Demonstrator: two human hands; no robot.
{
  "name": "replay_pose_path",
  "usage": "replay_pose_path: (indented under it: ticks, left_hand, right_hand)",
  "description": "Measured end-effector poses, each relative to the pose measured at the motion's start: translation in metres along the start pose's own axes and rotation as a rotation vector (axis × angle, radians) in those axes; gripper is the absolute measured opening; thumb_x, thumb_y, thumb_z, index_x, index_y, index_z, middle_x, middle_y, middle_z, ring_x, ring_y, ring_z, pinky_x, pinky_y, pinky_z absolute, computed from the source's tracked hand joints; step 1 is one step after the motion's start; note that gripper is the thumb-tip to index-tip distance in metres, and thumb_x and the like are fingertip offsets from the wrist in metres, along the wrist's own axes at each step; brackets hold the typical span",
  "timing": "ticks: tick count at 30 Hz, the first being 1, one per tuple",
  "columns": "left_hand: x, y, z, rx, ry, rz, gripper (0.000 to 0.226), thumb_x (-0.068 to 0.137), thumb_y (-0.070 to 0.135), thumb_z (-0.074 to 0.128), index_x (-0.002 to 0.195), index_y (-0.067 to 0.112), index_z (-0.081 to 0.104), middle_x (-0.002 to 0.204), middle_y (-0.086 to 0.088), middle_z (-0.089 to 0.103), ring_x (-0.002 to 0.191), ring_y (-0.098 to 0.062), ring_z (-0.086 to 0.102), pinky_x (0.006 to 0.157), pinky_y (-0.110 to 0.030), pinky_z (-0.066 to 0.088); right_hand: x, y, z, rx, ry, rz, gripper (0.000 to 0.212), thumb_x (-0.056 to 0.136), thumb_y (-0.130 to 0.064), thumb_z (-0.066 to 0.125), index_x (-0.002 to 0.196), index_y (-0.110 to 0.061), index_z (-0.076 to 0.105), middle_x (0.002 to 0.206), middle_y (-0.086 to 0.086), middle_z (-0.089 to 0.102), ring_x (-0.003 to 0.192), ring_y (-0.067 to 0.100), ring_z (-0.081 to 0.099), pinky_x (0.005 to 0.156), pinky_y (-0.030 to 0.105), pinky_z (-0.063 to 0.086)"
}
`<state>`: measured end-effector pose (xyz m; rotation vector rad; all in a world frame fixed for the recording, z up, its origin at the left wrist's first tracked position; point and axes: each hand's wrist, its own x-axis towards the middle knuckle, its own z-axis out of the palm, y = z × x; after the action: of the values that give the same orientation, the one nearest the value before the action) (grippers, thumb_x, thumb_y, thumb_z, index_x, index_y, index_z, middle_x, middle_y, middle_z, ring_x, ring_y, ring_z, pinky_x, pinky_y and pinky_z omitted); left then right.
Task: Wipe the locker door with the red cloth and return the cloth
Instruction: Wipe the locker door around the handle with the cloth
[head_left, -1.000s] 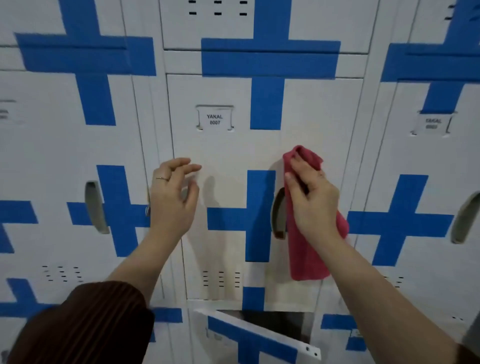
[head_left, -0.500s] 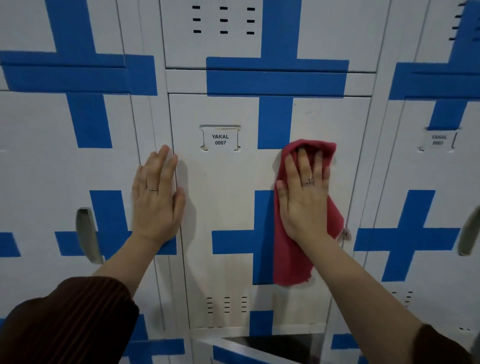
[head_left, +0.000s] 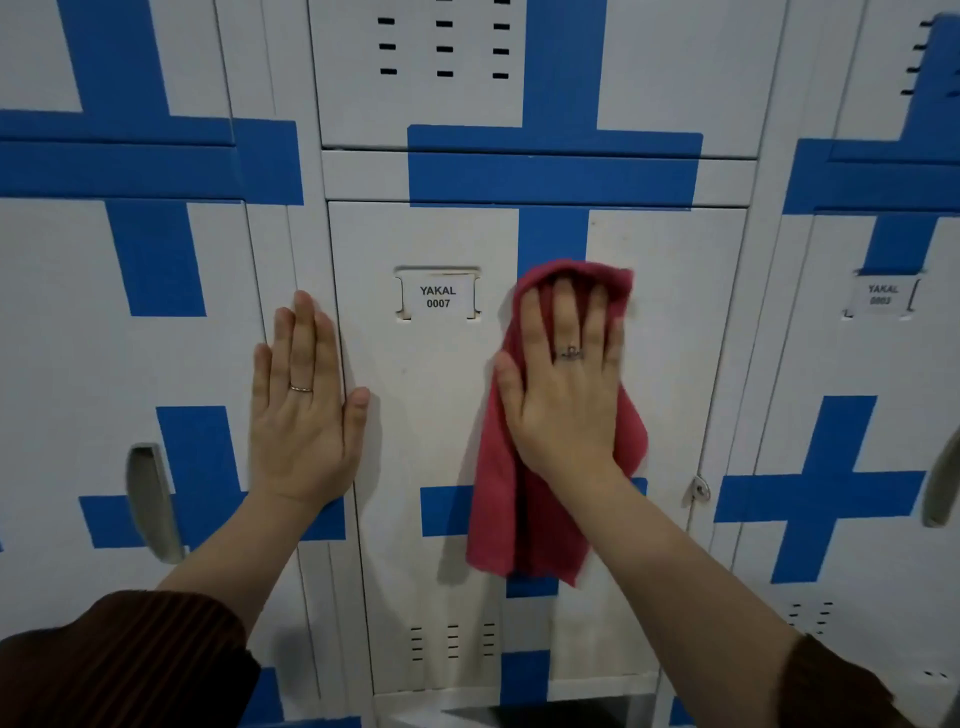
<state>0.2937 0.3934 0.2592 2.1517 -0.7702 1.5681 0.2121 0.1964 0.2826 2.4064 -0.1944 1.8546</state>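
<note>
The white locker door (head_left: 441, 415) with blue cross markings and a label reading YAKAL 0007 fills the centre. My right hand (head_left: 563, 395) lies flat on the red cloth (head_left: 519, 519), pressing it against the door's upper middle, right of the label. The cloth's lower part hangs loose below my palm and hides the door handle. My left hand (head_left: 301, 410) rests flat, fingers together, on the frame strip at the door's left edge, holding nothing.
Neighbouring lockers stand on both sides, the left one with a recessed handle (head_left: 150, 499), the right one with a label (head_left: 883, 296). A lock hasp (head_left: 698, 488) sits at the door's right edge. The locker below (head_left: 519, 714) looks ajar.
My right hand went from gripping the cloth by the handle to pressing it flat and sliding up the door. My left hand flattened against the frame. The view tilted upward.
</note>
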Motion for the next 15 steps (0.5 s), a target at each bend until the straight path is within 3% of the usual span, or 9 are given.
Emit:
replay_pose_path:
  ticks: [3, 7, 9, 12, 15]
  left_hand:
    - [0.000, 0.000, 0.000, -0.001, 0.000, 0.003, 0.064, 0.095, 0.033, 0.022, 0.147, 0.005, -0.002, 0.154, -0.014, 0.003, 0.143, -0.016, -0.011, 0.116, -0.032, -0.007]
    - [0.000, 0.000, 0.000, -0.010, 0.005, 0.006, 0.064, 0.095, 0.033, 0.022, 0.148, 0.006, -0.004, 0.155, -0.012, 0.001, 0.143, -0.017, -0.010, 0.116, -0.032, -0.008]
    - [0.000, 0.000, 0.000, -0.017, 0.016, 0.015, 0.064, 0.095, 0.033, 0.021, 0.148, 0.009, -0.007, 0.155, -0.005, -0.006, 0.143, -0.017, -0.010, 0.116, -0.032, -0.008]
    - [0.000, 0.000, 0.000, -0.032, 0.021, 0.005, 0.062, 0.095, 0.032, 0.021, 0.148, 0.006, -0.002, 0.156, -0.007, -0.003, 0.143, -0.017, -0.008, 0.116, -0.031, -0.007]
    - [0.000, -0.003, -0.001, -0.067, 0.030, 0.004, 0.060, 0.096, 0.031, 0.020, 0.147, 0.004, 0.004, 0.155, -0.012, 0.005, 0.144, -0.017, -0.005, 0.117, -0.031, -0.003]
  right_hand:
    - [-0.027, 0.017, -0.003, -0.019, -0.075, -0.130, 0.057, 0.090, -0.041, 0.036, 0.140, -0.017, 0.026, 0.144, 0.014, 0.035, 0.132, 0.037, 0.017, 0.111, 0.045, 0.006]
    - [0.007, 0.050, -0.017, 0.012, 0.063, 0.286, 0.059, 0.092, -0.040, 0.032, 0.141, -0.008, 0.027, 0.147, 0.021, 0.027, 0.136, 0.041, 0.015, 0.110, 0.052, 0.011]
    - [0.037, 0.041, -0.018, 0.028, 0.119, 0.407, 0.060, 0.092, -0.040, 0.029, 0.142, -0.007, 0.026, 0.149, 0.020, 0.022, 0.137, 0.042, 0.013, 0.110, 0.053, 0.009]
    - [0.031, 0.009, -0.009, 0.005, 0.084, 0.156, 0.058, 0.090, -0.038, 0.035, 0.140, -0.010, 0.031, 0.147, 0.020, 0.029, 0.134, 0.043, 0.019, 0.109, 0.051, 0.009]
    - [-0.021, 0.010, -0.004, -0.026, -0.081, -0.157, 0.057, 0.090, -0.041, 0.037, 0.140, -0.018, 0.026, 0.147, 0.011, 0.026, 0.134, 0.037, 0.016, 0.111, 0.046, 0.005]
